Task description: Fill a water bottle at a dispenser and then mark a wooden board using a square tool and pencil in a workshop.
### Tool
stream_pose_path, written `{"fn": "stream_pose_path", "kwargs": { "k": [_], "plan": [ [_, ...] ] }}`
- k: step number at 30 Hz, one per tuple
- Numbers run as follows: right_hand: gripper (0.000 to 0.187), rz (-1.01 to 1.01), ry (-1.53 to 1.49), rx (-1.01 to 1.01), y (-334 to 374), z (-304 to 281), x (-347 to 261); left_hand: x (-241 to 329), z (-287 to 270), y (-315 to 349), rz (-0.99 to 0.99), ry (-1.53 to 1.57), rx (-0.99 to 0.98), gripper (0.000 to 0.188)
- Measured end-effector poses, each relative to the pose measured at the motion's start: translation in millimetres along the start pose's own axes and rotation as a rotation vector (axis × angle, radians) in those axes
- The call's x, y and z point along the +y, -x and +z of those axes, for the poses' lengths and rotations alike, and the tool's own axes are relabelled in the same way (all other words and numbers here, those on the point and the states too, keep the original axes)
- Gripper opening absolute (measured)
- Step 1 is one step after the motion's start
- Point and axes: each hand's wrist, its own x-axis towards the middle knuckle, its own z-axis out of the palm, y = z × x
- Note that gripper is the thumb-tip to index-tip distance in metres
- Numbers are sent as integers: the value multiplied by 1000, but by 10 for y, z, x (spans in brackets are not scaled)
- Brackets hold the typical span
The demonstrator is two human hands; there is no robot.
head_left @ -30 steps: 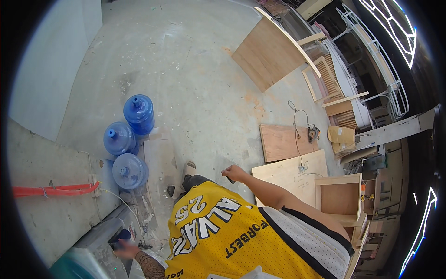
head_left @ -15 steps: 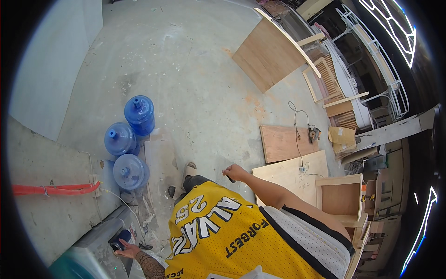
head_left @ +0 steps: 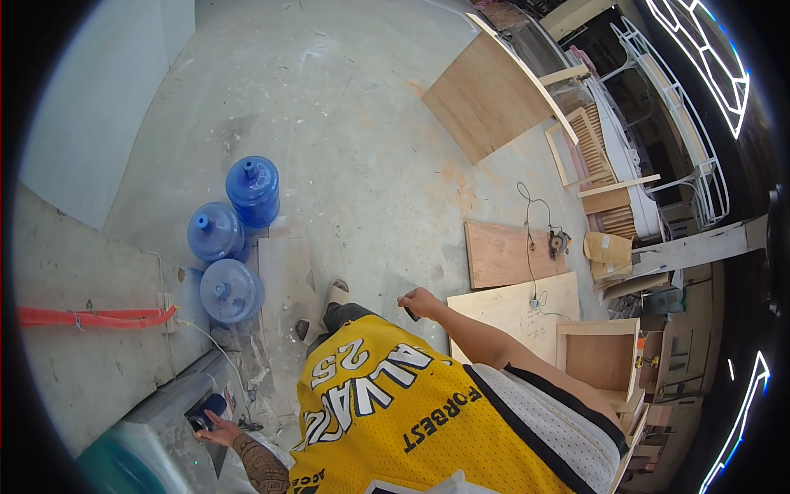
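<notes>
At the lower left, my left hand [head_left: 217, 429] is closed round a dark blue tumbler [head_left: 216, 403]. It holds the tumbler tilted in the front recess of a grey water dispenser [head_left: 171, 420], which has a green-blue bottle [head_left: 115, 465] on top. Whether water is running into the tumbler cannot be made out. Out over the floor to the right, my right hand [head_left: 423, 302] has its fingers closed on a small dark object [head_left: 411, 314]. The fingers hide most of that object, so its kind is unclear.
Three blue water jugs [head_left: 253, 193] stand beyond the dispenser. An orange-red hose [head_left: 99, 317] runs along the left wall. To the right are plywood boards [head_left: 502, 253], a circular saw [head_left: 558, 242] with its cord, an open wooden box frame [head_left: 597, 356] and a leaning panel [head_left: 490, 99].
The whole view has shifted slightly. My left hand stays at the dispenser with the tumbler, and my right hand keeps hold of the small dark object.
</notes>
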Motion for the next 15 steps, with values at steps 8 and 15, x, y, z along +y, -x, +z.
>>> {"fn": "stream_pose_path", "kwargs": {
  "k": [8, 15],
  "plan": [
    [36, 10, -12, 19, 16, -15, 42, 44, 182, 111, -10, 3, 24, 73],
    [36, 18, 1, 27, -23, -7, 44, 50, 168, 91, -21, 13, 19, 78]
  ]
}}
